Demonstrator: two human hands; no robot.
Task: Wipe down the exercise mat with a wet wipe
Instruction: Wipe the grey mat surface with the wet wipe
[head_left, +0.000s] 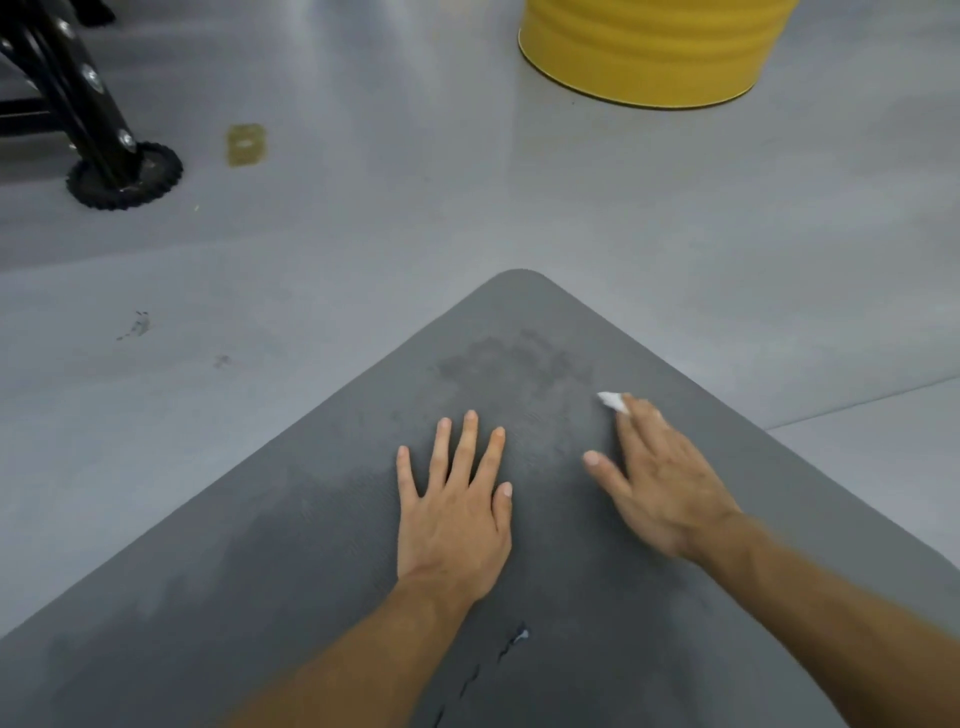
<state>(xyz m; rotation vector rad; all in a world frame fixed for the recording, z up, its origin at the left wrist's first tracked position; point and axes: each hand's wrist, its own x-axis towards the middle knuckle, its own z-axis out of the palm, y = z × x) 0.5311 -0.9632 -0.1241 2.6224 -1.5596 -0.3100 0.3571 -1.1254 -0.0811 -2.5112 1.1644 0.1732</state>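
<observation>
A dark grey exercise mat (322, 545) lies on the floor with one rounded corner pointing away from me. My left hand (452, 514) rests flat on the mat, fingers spread, holding nothing. My right hand (657, 478) presses a white wet wipe (613, 401) against the mat near its right edge; only a small tip of the wipe shows beyond the fingertips. Darker damp patches mark the mat ahead of both hands and to the left. A small tear or scuff (511, 642) runs along the mat between my forearms.
Grey floor (363, 218) surrounds the mat. A yellow drum (649, 47) stands at the back right. A black equipment leg with a round foot (124, 174) sits at the back left, with a small yellowish tag (245, 144) beside it.
</observation>
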